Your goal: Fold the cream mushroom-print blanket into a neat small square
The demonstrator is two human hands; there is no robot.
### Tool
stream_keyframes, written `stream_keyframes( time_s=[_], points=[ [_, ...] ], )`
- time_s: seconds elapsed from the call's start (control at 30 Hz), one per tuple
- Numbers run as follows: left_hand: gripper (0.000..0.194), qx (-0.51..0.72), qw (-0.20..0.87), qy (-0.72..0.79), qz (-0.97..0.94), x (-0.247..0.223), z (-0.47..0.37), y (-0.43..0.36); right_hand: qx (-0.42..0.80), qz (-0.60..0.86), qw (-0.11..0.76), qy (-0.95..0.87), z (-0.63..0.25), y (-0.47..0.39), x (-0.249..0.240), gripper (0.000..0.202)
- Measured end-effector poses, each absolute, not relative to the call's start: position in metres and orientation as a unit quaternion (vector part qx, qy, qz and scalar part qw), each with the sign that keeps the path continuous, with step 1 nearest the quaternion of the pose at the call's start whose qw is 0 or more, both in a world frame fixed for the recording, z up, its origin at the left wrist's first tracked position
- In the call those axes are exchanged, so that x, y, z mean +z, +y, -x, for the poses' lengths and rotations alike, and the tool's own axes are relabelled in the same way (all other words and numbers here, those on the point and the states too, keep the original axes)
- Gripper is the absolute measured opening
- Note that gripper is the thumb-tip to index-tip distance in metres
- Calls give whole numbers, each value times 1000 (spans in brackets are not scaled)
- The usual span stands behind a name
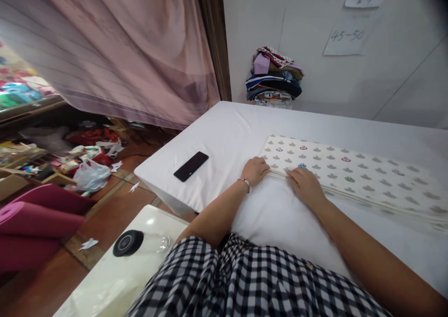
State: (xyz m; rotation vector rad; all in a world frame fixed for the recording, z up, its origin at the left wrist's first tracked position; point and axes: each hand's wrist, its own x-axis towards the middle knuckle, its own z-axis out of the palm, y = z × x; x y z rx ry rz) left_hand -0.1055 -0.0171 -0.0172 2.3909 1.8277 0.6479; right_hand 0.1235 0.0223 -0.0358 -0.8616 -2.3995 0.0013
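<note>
A long folded cloth (325, 168), cream with grey motifs and a few coloured ones, lies in layers along the white-covered table (231, 126). At its near left corner is my left hand (255, 170), a bracelet on the wrist, its fingers curled over the cloth's edge. A short way to the right, my right hand (306, 184) grips the near edge between thumb and fingers. Both hands look closed on the cloth; the fingertips are partly hidden.
A black phone (191, 166) lies left of my hands. Folded clothes (275, 77) are stacked by the wall. A white stand (105, 265) at lower left carries a dark-lidded clear container (129, 243). Pink rolls (38, 223) and a plastic bag (91, 175) sit on the floor. A pink curtain (150, 42) hangs left.
</note>
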Motion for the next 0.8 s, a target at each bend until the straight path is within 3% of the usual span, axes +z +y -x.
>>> stream_keyframes(
  time_s=[0.8],
  points=[
    [20,199,-12,546,-814,-20,79,-20,-1,344,286,-894,-122,23,-37,16]
  ],
)
